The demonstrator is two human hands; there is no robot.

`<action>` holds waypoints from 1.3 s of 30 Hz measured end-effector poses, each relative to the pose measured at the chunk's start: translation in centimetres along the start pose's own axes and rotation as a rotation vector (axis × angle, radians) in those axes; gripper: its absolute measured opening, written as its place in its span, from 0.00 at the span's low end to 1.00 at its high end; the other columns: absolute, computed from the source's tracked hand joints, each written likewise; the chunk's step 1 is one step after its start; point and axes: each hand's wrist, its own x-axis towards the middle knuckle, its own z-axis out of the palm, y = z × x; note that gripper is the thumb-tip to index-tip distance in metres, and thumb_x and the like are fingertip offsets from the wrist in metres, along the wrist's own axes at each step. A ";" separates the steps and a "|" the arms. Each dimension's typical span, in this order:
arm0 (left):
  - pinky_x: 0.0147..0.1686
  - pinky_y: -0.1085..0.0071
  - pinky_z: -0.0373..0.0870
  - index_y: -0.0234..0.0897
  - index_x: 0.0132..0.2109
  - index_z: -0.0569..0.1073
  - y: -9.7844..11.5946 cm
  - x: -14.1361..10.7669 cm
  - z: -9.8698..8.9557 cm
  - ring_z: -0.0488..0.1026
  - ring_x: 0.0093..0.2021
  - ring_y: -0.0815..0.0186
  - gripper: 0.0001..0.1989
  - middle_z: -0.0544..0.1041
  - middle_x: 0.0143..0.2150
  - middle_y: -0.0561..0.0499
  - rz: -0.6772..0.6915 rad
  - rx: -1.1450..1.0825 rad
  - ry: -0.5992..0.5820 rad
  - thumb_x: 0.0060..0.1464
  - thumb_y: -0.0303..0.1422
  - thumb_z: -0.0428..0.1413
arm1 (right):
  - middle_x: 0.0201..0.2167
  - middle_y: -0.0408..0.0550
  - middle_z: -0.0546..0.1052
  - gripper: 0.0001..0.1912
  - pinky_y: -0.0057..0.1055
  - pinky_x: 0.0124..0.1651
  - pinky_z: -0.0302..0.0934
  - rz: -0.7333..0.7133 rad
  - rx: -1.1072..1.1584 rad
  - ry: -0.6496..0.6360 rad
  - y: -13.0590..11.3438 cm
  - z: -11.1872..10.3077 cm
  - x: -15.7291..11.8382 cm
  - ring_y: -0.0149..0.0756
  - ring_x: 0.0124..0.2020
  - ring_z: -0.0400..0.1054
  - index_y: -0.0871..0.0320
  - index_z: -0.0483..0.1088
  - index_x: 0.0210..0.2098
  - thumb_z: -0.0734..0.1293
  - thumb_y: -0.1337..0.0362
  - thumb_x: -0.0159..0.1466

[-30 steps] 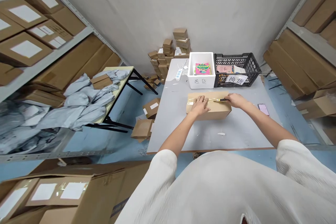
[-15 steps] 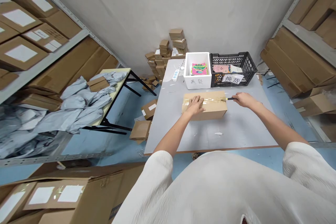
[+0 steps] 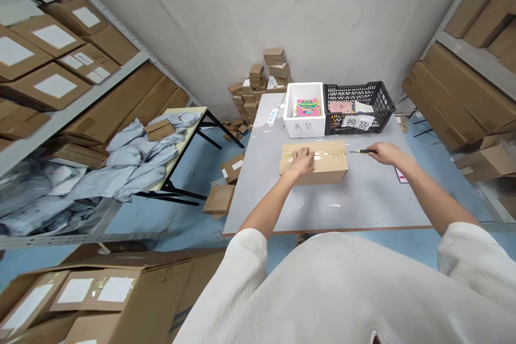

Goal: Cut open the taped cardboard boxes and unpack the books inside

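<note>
A taped cardboard box (image 3: 328, 164) lies lengthwise on the grey table, with shiny clear tape along its top. My left hand (image 3: 302, 161) rests on the left part of the box top, fingers extended over the tape. To the right of the box, my right hand (image 3: 385, 153) is closed round the black-and-yellow handle of a utility knife (image 3: 366, 151). Its thin blade points left at the box's right end, with a small gap between them. Below my right wrist, a flat pink-and-white object (image 3: 401, 176) shows partly from under the forearm.
Behind the box stand a white foam bin (image 3: 304, 128) with colourful booklets and a black plastic crate (image 3: 379, 113). A white power strip (image 3: 273, 117) lies left of them. Grey parcels (image 3: 133, 153) cover a side table at left. Shelves of cartons (image 3: 451, 99) flank both sides.
My right hand has drawn the knife to the right, away from the box's end. The flat pink-and-white object has come into view. My left hand stays on the box, its fingers slightly more bent.
</note>
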 end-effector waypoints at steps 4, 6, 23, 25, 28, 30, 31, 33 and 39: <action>0.72 0.55 0.63 0.50 0.63 0.74 2.8 0.9 0.0 0.65 0.72 0.47 0.28 0.71 0.68 0.44 0.075 -0.018 0.004 0.58 0.45 0.69 | 0.48 0.51 0.87 0.21 0.32 0.44 0.65 0.009 0.190 0.048 0.9 0.7 -0.8 0.46 0.45 0.79 0.51 0.83 0.56 0.62 0.54 0.75; 0.70 0.53 0.64 0.48 0.64 0.74 3.9 1.5 0.4 0.65 0.71 0.44 0.34 0.70 0.68 0.42 0.070 0.012 -0.012 0.53 0.49 0.72 | 0.47 0.50 0.87 0.21 0.31 0.44 0.65 0.012 0.278 0.043 0.8 1.3 -1.1 0.45 0.43 0.79 0.52 0.84 0.55 0.63 0.53 0.75; 0.67 0.52 0.68 0.39 0.66 0.69 4.3 4.0 0.3 0.66 0.71 0.40 0.39 0.70 0.69 0.33 0.069 0.100 -0.144 0.53 0.45 0.72 | 0.31 0.47 0.82 0.20 0.30 0.36 0.65 0.046 0.733 -0.018 1.0 4.8 0.3 0.39 0.33 0.74 0.57 0.79 0.40 0.70 0.45 0.67; 0.68 0.51 0.66 0.37 0.68 0.68 4.6 3.9 0.3 0.66 0.72 0.40 0.40 0.69 0.69 0.32 0.062 0.125 -0.134 0.53 0.44 0.72 | 0.32 0.48 0.82 0.20 0.29 0.35 0.66 0.067 0.779 -0.024 1.0 4.8 0.4 0.38 0.33 0.75 0.57 0.79 0.42 0.72 0.45 0.66; 0.70 0.50 0.64 0.38 0.69 0.66 4.7 3.6 0.4 0.65 0.72 0.39 0.43 0.69 0.70 0.31 0.051 0.133 -0.106 0.53 0.44 0.73 | 0.34 0.48 0.83 0.21 0.29 0.35 0.67 0.057 0.818 -0.029 1.1 4.7 0.6 0.37 0.32 0.76 0.57 0.79 0.44 0.74 0.45 0.65; 0.70 0.49 0.62 0.40 0.69 0.66 4.8 3.3 0.4 0.65 0.72 0.38 0.43 0.68 0.70 0.32 0.046 0.113 -0.097 0.52 0.44 0.73 | 0.34 0.48 0.82 0.21 0.29 0.35 0.67 0.030 0.804 -0.035 1.2 4.5 1.0 0.37 0.33 0.76 0.57 0.79 0.43 0.74 0.44 0.65; 0.71 0.49 0.62 0.40 0.69 0.67 4.9 3.2 0.4 0.65 0.72 0.38 0.42 0.68 0.70 0.32 0.045 0.102 -0.095 0.52 0.44 0.73 | 0.33 0.47 0.82 0.21 0.29 0.35 0.67 0.017 0.783 -0.042 1.4 4.4 1.2 0.38 0.32 0.76 0.57 0.80 0.43 0.73 0.44 0.66; 0.71 0.49 0.61 0.40 0.68 0.68 4.9 3.0 0.5 0.66 0.71 0.39 0.41 0.68 0.70 0.32 0.045 0.092 -0.095 0.52 0.44 0.73 | 0.31 0.46 0.81 0.21 0.29 0.35 0.65 -0.009 0.720 -0.070 1.7 4.2 1.9 0.37 0.32 0.75 0.57 0.81 0.44 0.71 0.45 0.66; 0.71 0.49 0.61 0.43 0.68 0.69 5.1 2.9 0.7 0.68 0.70 0.40 0.40 0.69 0.68 0.35 0.043 0.126 -0.091 0.52 0.43 0.73 | 0.30 0.43 0.82 0.18 0.29 0.35 0.59 -0.134 0.385 -0.084 2.0 3.2 5.2 0.36 0.31 0.70 0.53 0.84 0.45 0.68 0.50 0.67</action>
